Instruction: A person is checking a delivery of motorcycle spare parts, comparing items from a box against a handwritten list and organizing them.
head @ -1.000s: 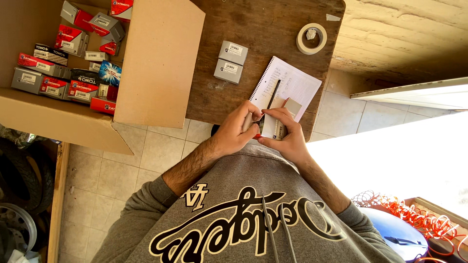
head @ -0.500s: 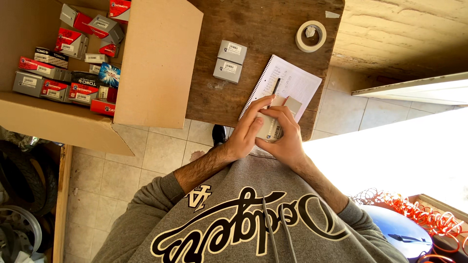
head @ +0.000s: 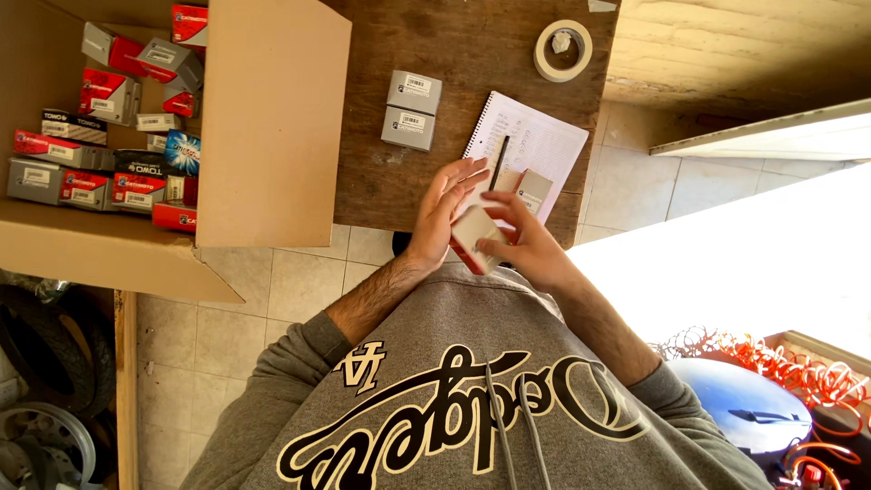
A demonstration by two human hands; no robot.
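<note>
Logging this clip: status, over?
Left hand open beside small red-and-white cardboard box. Right hand grips it. Spiral notebook beneath; nothing obstructing.

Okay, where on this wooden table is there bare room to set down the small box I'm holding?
Bare wood lies on the brown wooden table between the two grey boxes and the roll of white tape, and below those boxes toward the near edge. The right part is crowded: spiral notebook with black pen. The open cardboard box borders the left.
</note>
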